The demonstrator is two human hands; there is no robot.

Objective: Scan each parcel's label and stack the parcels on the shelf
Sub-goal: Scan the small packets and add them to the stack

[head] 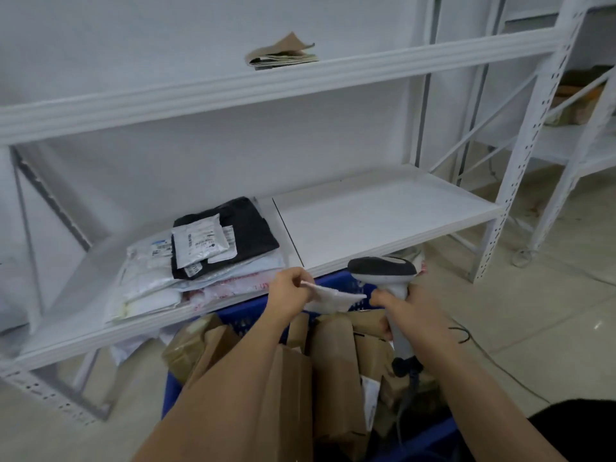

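Head view: person stands over blue crate (213,320) of parcels, white shelf (383,211) just ahead
Parcel in hand: small white flat pouch (333,296), held above the crate, between both hands, just under the shelf's front edge
Left hand (290,291): pinches the pouch's left corner, fingers curled round it
Right hand (410,311): grips the scanner (383,271) handle; head sits just above the pouch; thumb side near the pouch's right end, contact unclear
Handling guess: light, soft, limp; sags if held by one corner; film likely slippery
Where to hold: by an edge or both ends, label kept flat and facing the scanner; label side not visible
Stack (200,258): bags piled on shelf's left half, black one near the top; right half bare
Crate contents: brown cartons (336,361), stiffer, likely heavier, need a full grip
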